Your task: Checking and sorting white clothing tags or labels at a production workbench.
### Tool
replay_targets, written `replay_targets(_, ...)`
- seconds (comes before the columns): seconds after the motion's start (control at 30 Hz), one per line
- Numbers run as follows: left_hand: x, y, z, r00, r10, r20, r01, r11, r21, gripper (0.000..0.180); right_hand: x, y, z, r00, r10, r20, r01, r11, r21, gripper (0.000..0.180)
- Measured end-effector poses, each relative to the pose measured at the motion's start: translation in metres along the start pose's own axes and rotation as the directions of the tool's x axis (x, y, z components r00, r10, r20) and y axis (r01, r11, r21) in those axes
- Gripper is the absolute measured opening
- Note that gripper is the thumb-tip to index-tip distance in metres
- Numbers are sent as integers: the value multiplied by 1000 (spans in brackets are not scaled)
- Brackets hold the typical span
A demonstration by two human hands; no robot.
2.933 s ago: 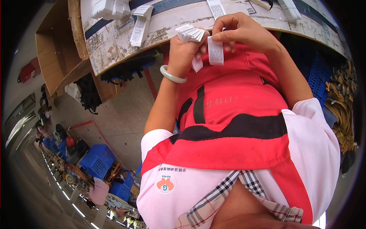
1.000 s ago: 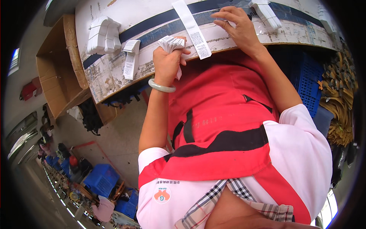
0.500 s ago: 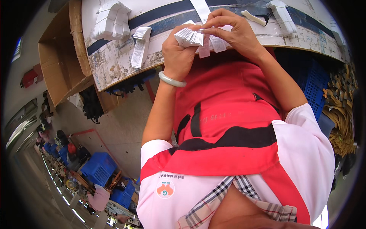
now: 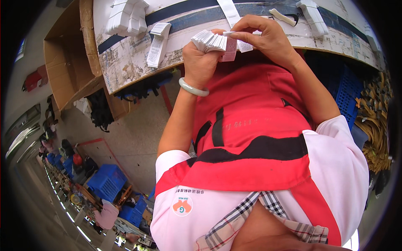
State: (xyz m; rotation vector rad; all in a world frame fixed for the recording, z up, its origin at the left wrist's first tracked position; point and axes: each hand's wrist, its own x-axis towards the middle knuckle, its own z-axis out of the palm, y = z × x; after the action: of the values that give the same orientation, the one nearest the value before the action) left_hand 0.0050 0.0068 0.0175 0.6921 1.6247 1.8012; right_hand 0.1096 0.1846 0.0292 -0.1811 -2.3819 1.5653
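A thick bundle of narrow white labels (image 4: pixel 209 41), fanned out at its near end, is gripped by my left hand (image 4: pixel 198 66), fingers wrapped round it. Beside the bundle, my right hand (image 4: pixel 270 41) pinches the edge of a thin white label (image 4: pixel 228 33) between thumb and forefinger. A pinkish, see-through label strip (image 4: pixel 229 51) hangs just below that pinch; what holds it is hidden. Another pale printed label (image 4: pixel 244 46) shows under my right hand at the table's edge. A long white strip (image 4: pixel 229 11) lies on the table beyond my hands.
On the worn table (image 4: pixel 121 69) lie a small stack of printed labels (image 4: pixel 158 48), larger white stacks at left (image 4: pixel 125 17) and right (image 4: pixel 313 17), and a cream-coloured tool (image 4: pixel 282 16). An open cardboard box (image 4: pixel 69 58) stands left; a blue crate (image 4: pixel 346 94) sits below right.
My right thumb and forefinger have shifted slightly at the bundle's side. The pinkish strip now hangs closer to the bundle. The whole view has shifted a little.
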Motion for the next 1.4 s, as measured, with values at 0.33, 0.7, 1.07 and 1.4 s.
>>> replay_targets(0.33,0,-13,-2,999,-26,25,28,997,-77,18,-2,-6,2,1000,-3,16,3,1000,20,18)
replay_targets(0.7,-3,-19,3,885,-347,311,458,770,-444,26,4,-4,6,948,223,226,-276,930,243,15)
replay_targets(1.07,3,-24,-12,963,-244,114,263,943,-204,21,26,49,-6,968,-229,-106,146,851,-505,19)
replay_targets(1.4,3,-14,-2,993,81,-80,-78,996,48,28,3,-4,3,995,86,-47,-85,996,35,17)
